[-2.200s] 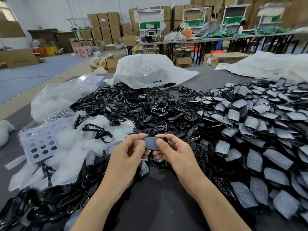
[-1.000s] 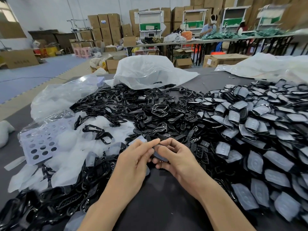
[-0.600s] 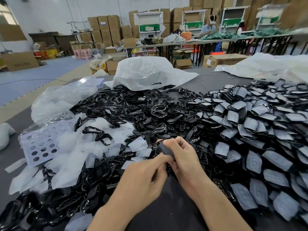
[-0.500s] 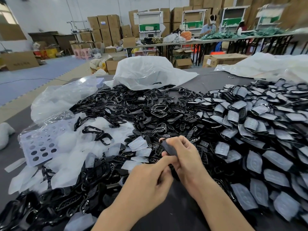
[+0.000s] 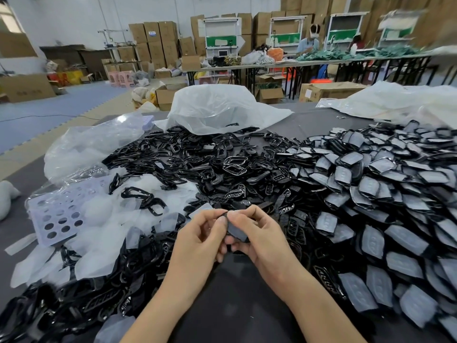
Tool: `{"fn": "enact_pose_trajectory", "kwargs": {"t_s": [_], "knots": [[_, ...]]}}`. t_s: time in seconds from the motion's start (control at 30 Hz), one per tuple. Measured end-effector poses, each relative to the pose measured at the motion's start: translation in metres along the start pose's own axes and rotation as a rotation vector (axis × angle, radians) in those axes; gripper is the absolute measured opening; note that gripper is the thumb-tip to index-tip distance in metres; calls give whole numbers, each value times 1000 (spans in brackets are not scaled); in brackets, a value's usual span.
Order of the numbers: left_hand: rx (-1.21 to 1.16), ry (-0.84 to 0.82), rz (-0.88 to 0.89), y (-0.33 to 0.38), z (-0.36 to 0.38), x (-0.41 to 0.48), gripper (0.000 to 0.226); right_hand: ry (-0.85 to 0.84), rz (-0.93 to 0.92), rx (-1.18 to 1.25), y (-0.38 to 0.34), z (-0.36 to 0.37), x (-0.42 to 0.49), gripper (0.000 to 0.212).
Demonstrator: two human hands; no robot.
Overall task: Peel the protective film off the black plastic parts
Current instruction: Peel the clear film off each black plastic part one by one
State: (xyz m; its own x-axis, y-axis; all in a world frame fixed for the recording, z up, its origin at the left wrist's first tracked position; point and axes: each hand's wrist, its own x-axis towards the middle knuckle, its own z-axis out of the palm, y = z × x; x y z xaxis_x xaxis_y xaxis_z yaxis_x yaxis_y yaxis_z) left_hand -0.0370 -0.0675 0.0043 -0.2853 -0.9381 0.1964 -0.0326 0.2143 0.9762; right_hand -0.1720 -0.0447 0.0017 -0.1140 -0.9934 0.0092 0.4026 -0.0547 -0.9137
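Across the dark grey table [image 5: 235, 308] lie heaps of parts, the film-covered pile [image 5: 385, 201] to our right and the bare pile [image 5: 197, 162] ahead. We hold one black plastic part [image 5: 237, 232] just above the table before us. Our right hand [image 5: 262, 243] curls round it, and our left hand [image 5: 197, 243] pinches its top corner. It looks light, stiff and glossy (slippery, we judge), so we would grip its edges and lift the thin, limp film [image 5: 235, 227] from a corner.

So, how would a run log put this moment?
step: peeling | left hand: pinches top edge of black part | right hand: holds same part | peel progress: cannot tell
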Motion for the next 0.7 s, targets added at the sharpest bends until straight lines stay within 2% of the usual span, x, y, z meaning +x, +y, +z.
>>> {"fn": "enact_pose_trajectory", "kwargs": {"t_s": [0.07,0.2,0.33,0.4,0.47,0.5,0.57,0.63,0.7], "knots": [[5,53,4,0,-3,2,20,-5,-43,-86,0,1,-2,8],[53,148,39,-3,-11,5,15,-46,-141,-430,-1,-1,-9,29],[-18,118,32,0,-8,3,13,-53,-161,-575,-7,-6,-14,30],[-141,76,7,2,-3,0,17,49,-221,-561,-26,-19,-9,28],[-176,32,2,5,-1,-2,21,274,-329,-455,-62,-44,3,28],[-165,26,5,6,0,-2,21,420,-393,-390,-83,-60,10,31],[-133,33,8,5,0,-1,19,669,-469,-297,-121,-89,22,53],[-90,40,6,4,0,2,23,784,-439,-256,-137,-107,28,75],[14,41,39,7,-3,11,22,793,-392,-354,-130,-110,34,76]]}}
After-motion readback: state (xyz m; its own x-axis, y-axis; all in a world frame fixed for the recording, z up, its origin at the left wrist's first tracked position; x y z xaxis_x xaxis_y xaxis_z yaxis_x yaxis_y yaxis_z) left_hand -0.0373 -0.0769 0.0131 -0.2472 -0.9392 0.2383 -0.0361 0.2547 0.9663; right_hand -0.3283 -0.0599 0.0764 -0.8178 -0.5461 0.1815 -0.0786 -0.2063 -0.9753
